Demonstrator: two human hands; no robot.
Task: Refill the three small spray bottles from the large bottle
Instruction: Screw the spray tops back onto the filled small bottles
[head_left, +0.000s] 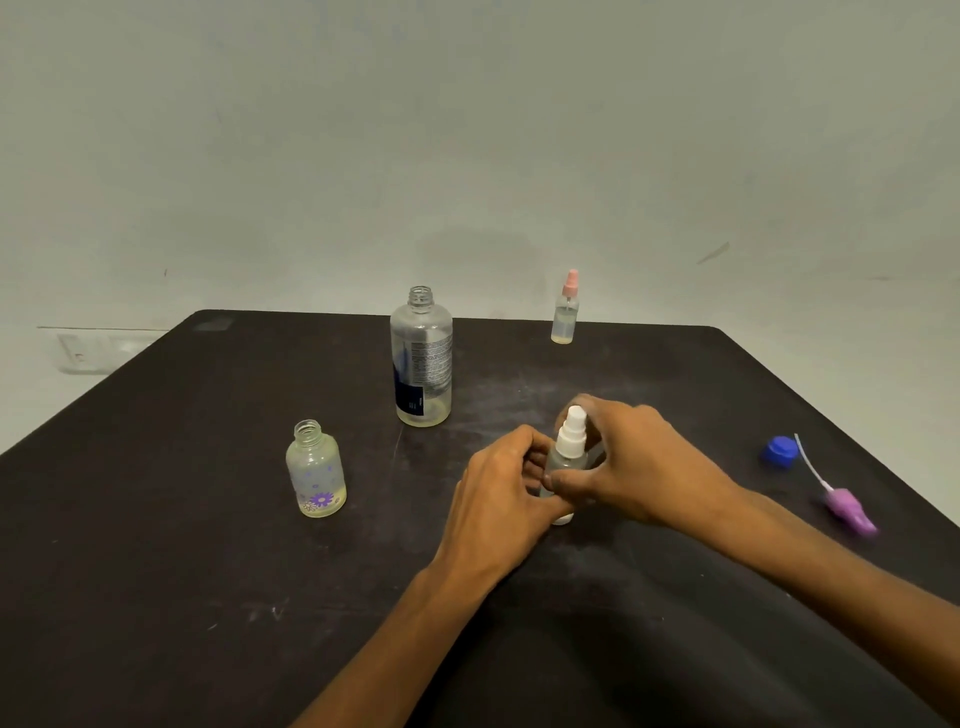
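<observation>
Both hands meet at the upright white-capped spray bottle (567, 457) near centre: left hand (498, 488) grips its body, right hand (631, 460) pinches by the neck; open large bottle (421, 358) stands far-left, nearer the left hand

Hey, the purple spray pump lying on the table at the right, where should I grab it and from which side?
Pinch the purple spray pump by its thick head, from above. It lies flat on the dark table, so only its top and flanks are free, and its thin white dip tube looks too flimsy to grip.
</observation>
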